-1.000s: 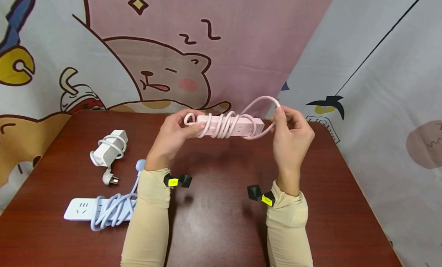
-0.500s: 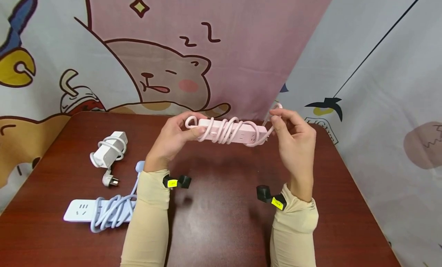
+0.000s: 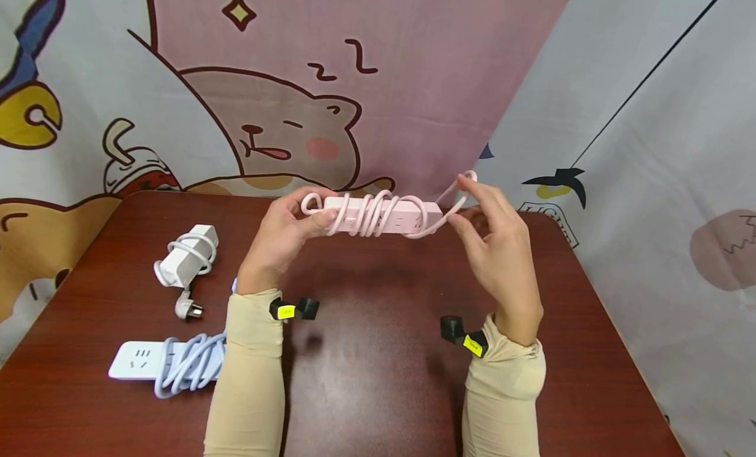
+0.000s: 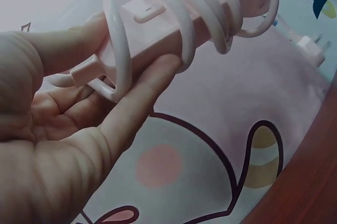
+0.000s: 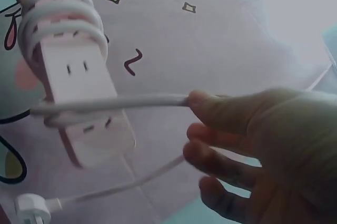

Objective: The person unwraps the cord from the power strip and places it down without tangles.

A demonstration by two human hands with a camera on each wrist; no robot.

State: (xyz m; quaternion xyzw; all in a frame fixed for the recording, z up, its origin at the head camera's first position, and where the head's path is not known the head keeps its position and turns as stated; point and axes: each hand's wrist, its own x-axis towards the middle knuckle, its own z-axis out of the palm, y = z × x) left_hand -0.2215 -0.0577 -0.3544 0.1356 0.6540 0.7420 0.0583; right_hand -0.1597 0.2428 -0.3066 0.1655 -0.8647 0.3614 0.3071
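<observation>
A pink power strip [image 3: 398,223] is held up over the table, its pink cord [image 3: 370,215] wound round it in several turns. My left hand [image 3: 274,240] grips the strip's left end, thumb on one long side and fingers on the other, as the left wrist view shows. Off the strip's right end stands a loop of the cord. My right hand [image 3: 502,253] holds this loop between thumb and fingers; in the right wrist view the thumb tip rests on the cord [image 5: 142,102]. The plug [image 5: 32,206] hangs on the cord's free end, below the strip in that view.
On the left of the brown table [image 3: 378,378] lies a small white power strip [image 3: 184,263] with its cord wrapped round it and its plug [image 3: 188,306] beside it. Nearer me is a longer white power strip [image 3: 137,360] wound with light-blue cord [image 3: 197,365]. A cartoon curtain [image 3: 437,96] hangs behind.
The left hand has moved a little left with the pink strip. The right hand has shifted slightly, its thumb and fingers now further apart at the loop, which looks smaller than a second ago.
</observation>
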